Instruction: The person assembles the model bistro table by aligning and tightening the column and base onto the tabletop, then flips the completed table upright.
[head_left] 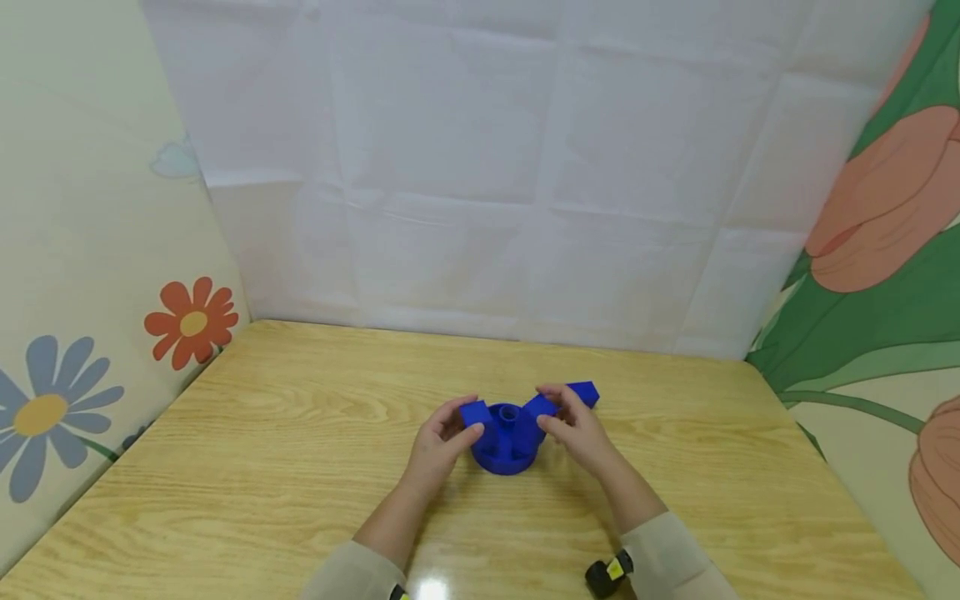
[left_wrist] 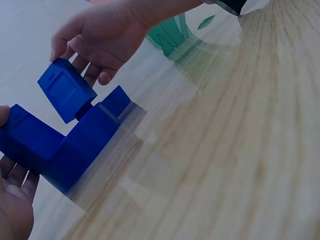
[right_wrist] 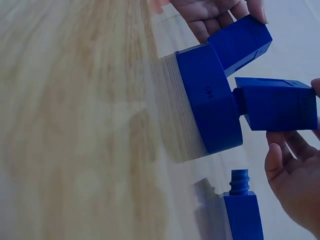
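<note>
A round blue base point(head_left: 504, 465) with a raised central socket sits on the table between both hands. My left hand point(head_left: 435, 450) pinches a blue rectangular block point(head_left: 475, 412) that leans outward from the base's left side; in the right wrist view it meets the base with no visible gap. Between thumb and fingers, my right hand point(head_left: 588, 437) holds a second blue block point(right_wrist: 281, 105), tilted outward on the right side. A short neck point(right_wrist: 240, 101) shows between this block and the base; how deep it sits is hidden.
Just beyond the right hand, a third blue block point(head_left: 585, 394) lies on the wooden table point(head_left: 300, 467); its threaded peg point(right_wrist: 239, 182) shows in the right wrist view. White sheeting point(head_left: 480, 167) hangs behind the table, with flower-patterned cloth at both sides.
</note>
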